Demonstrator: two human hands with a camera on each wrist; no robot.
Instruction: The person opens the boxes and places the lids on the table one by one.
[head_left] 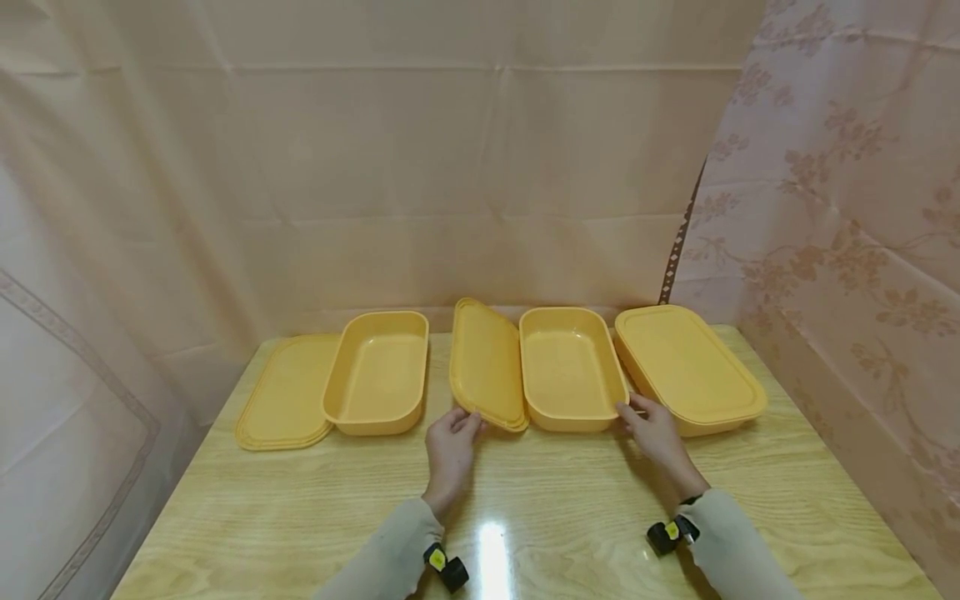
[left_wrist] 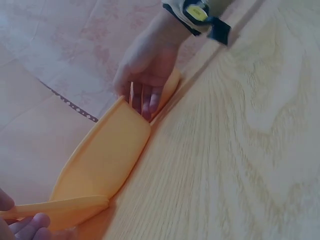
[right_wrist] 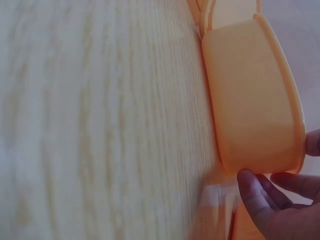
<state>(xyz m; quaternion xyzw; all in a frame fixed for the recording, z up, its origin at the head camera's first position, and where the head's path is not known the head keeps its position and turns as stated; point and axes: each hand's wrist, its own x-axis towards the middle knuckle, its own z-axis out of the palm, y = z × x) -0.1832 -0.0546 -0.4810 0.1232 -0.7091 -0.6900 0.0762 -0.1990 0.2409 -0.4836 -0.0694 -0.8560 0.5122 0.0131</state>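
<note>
Nearest to us, pale sleeves (head_left: pixel 738 542) are ending at wrists that are wearing small black wrist cameras (head_left: pixel 447 568) with yellow patches. Under them a wood-grained table (head_left: pixel 360 517) is catching a bright streak of light.

A little farther off, our left hand (head_left: pixel 450 454) is pinching the near edge of a tilted yellow lid (head_left: pixel 487 362) between thumb and fingers. That lid is leaning, its left side raised and its right edge lying close along the left side of the middle container (head_left: pixel 573 375). Our right hand (head_left: pixel 663 442) is gripping this uncovered container's near right corner, thumb over the rim and fingers outside. We are seeing the container standing upright on the table, its floor bare.

To its right, a lidded container (head_left: pixel 690 367) is sitting at an angle, its far left part just beside the middle one. Well to the left, another uncovered container (head_left: pixel 378 367) is standing upright, partly hiding a flat lid (head_left: pixel 281 400) that is lying on the table.

Behind everything, a beige cloth (head_left: pixel 487 167) is hanging in creases, and a flowered cloth (head_left: pixel 847 208) is covering the right side.
</note>
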